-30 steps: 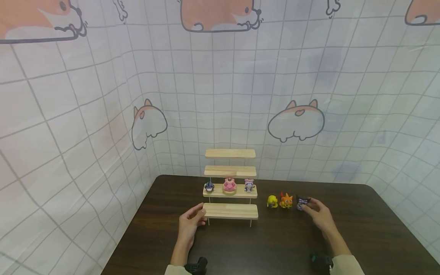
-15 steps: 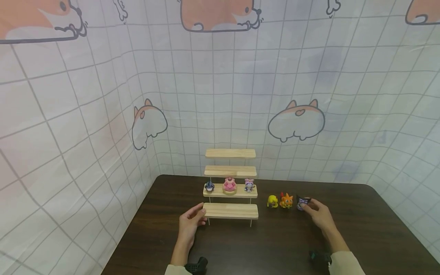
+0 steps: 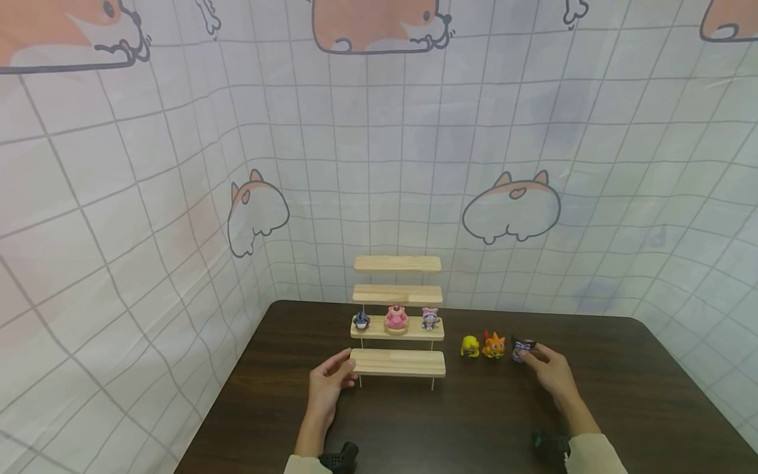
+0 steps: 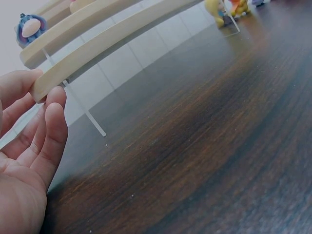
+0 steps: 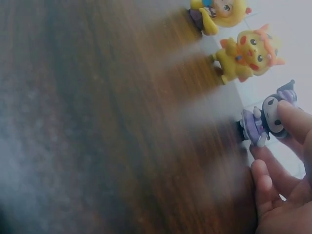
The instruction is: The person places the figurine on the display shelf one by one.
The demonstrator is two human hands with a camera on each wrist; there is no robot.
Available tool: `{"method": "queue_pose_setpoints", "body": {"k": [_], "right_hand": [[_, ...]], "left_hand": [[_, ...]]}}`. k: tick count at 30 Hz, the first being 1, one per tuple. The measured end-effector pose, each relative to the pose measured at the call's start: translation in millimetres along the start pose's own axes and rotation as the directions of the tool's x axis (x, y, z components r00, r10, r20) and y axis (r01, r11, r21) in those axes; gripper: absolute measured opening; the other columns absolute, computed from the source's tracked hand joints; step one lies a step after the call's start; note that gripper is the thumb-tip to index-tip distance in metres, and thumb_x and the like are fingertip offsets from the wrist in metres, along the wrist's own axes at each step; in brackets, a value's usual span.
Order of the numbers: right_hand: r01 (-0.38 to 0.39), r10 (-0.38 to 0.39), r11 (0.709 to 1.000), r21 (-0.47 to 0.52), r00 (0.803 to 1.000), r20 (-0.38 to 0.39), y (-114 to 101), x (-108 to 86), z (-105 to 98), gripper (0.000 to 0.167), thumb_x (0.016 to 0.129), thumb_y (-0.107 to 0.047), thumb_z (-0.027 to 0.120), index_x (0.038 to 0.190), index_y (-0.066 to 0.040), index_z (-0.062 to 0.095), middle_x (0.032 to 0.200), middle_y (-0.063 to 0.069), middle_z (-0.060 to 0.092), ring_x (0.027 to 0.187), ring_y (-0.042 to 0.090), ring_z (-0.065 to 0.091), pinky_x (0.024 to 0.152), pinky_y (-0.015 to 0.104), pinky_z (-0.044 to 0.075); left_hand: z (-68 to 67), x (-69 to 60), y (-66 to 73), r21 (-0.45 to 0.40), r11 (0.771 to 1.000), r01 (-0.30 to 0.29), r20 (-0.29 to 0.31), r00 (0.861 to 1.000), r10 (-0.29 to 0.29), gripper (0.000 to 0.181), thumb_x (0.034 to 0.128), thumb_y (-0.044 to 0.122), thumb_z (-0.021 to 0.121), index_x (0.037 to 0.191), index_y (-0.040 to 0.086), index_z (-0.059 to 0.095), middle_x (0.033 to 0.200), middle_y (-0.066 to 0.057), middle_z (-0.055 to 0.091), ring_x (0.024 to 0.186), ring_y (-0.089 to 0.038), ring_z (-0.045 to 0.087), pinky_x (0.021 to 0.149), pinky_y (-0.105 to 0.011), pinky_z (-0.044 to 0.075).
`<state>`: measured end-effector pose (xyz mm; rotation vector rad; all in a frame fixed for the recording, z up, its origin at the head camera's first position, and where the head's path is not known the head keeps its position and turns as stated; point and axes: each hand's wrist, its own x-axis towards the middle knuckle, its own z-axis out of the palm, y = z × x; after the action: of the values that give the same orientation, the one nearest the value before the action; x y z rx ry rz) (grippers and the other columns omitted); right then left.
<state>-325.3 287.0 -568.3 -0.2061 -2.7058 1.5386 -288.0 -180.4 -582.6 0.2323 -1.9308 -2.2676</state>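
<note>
My left hand [image 3: 328,385] holds the left end of the lowest board of a tiered wooden display shelf [image 3: 398,363]. In the left wrist view the thumb lies on top of that board [image 4: 97,51] and fingers are beneath it. Over on the right, my right hand [image 3: 553,372] pinches a black-and-purple figurine [image 5: 253,124], which stands on the table with the thumb at its head. Beside it are an orange-and-yellow figurine [image 3: 494,346] and a yellow figurine [image 3: 470,347]. On the second board sit a blue donkey figurine [image 3: 361,320], a pink figurine [image 3: 396,320] and a lilac-and-white figurine [image 3: 429,319].
The shelf's two upper boards [image 3: 397,293] rise at the back, bearing no figurines. Thin clear legs [image 4: 87,112] hold the lowest board above the dark wooden table [image 3: 462,421]. A white gridded cloth [image 3: 397,145] with cartoon dogs hangs behind and at the sides.
</note>
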Motion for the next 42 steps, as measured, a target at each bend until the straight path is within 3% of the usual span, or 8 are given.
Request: {"method": "queue_pose_setpoints", "body": {"k": [5,8,12,17,26,34,42], "right_hand": [[0.000,0.000,1.000,0.003,1.000,-0.006,-3,-3.0,0,0.073,0.103,-0.048,0.058,0.151,0.005,0.043,0.152,0.034,0.043,0.142,0.053,0.039,0.114,0.065,0.036],[0.011,-0.011,1.000,0.003,1.000,-0.020,-5,-5.2,0,0.071,0.103,-0.049,0.057,0.149,0.004,0.047,0.148,0.033,0.049,0.135,0.049,0.049,0.109,0.061,0.045],[0.024,-0.024,1.000,0.006,0.999,-0.031,-8,-7.5,0,0.067,0.103,-0.046,0.058,0.147,0.004,0.048,0.142,0.030,0.057,0.112,0.032,0.068,0.094,0.044,0.057],[0.028,-0.027,0.999,0.019,0.999,-0.036,-11,-9.7,-1,0.065,0.103,-0.042,0.060,0.147,0.004,0.049,0.139,0.030,0.059,0.099,0.015,0.070,0.081,0.027,0.058],[0.071,-0.069,0.997,0.037,0.997,-0.040,-19,-17.5,-1,0.059,0.104,-0.039,0.060,0.147,0.000,0.051,0.137,0.028,0.062,0.097,0.010,0.069,0.087,0.032,0.061],[0.078,-0.076,0.996,0.043,0.996,-0.051,-30,-28.8,0,0.054,0.103,-0.037,0.062,0.145,-0.003,0.055,0.132,0.026,0.065,0.092,0.003,0.067,0.083,0.026,0.059],[0.141,-0.137,0.987,0.080,0.989,-0.052,-41,-36.9,3,0.049,0.104,-0.031,0.062,0.143,-0.002,0.056,0.132,0.028,0.064,0.089,-0.003,0.065,0.082,0.020,0.059]], "left_hand": [[0.1,0.2,1.2,0.005,1.000,-0.001,0.001,1.000,0.001,0.043,0.0943,0.020,0.076,0.132,0.001,0.068,0.091,0.000,0.073,0.073,-0.012,0.070,0.067,-0.025,0.061],[0.0,-0.4,2.0,0.001,1.000,-0.003,-0.001,1.000,0.003,0.042,0.0941,0.019,0.076,0.132,0.001,0.068,0.091,0.000,0.073,0.073,-0.011,0.070,0.066,-0.024,0.061],[0.0,-1.1,2.8,-0.008,1.000,-0.004,-0.005,1.000,0.004,0.042,0.0937,0.018,0.076,0.131,0.001,0.068,0.091,0.000,0.073,0.072,-0.011,0.070,0.066,-0.024,0.061],[0.2,-0.8,2.8,-0.009,1.000,0.002,-0.006,1.000,-0.002,0.042,0.0930,0.019,0.077,0.130,0.002,0.069,0.090,0.001,0.073,0.072,-0.011,0.070,0.067,-0.024,0.061],[1.5,-0.6,3.9,-0.009,1.000,0.001,0.000,1.000,-0.001,0.042,0.0937,0.019,0.076,0.131,0.001,0.068,0.089,0.000,0.073,0.073,-0.012,0.070,0.067,-0.025,0.061],[1.4,-0.2,3.5,-0.006,1.000,0.000,-0.002,1.000,0.000,0.042,0.0941,0.019,0.076,0.131,0.000,0.068,0.089,0.001,0.073,0.072,-0.012,0.070,0.067,-0.025,0.061],[1.4,-0.1,2.8,-0.021,1.000,0.010,-0.002,1.000,-0.010,0.041,0.0929,0.017,0.077,0.130,0.001,0.069,0.089,0.000,0.073,0.072,-0.012,0.070,0.067,-0.025,0.061]]}}
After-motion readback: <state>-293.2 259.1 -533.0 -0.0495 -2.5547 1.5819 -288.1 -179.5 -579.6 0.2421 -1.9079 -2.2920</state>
